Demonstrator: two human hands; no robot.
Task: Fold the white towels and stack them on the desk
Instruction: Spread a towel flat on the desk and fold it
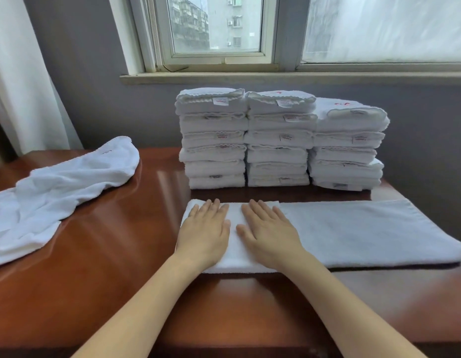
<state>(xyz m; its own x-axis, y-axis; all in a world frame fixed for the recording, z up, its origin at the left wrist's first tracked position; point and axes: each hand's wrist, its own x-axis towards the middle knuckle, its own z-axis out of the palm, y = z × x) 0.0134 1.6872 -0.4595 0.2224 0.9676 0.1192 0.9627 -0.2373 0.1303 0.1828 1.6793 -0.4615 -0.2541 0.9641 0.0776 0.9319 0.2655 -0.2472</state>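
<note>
Towel [366,231]: lay flat on the bench [121,254], just in front of the piles, its long axis running left to right.
Fold: the left end was doubled and thicker. The rest stretched away rightward as a thinner strip.
Left grip [206,228]: open, fingers straight, palm pressed flat on the doubled end.
Right grip [269,229]: open and flat too, just beside the left, on the same doubled end.
Coming move: to my eye it turned on the free end, which lay well to the right of both grips, with the right one nearer.
Piles [275,140]: three folded stacks, side by side and touching, at the back of the bench.
Loose towel [64,187]: crumpled at the bench's left, well apart.
Containers: none seen.
</note>
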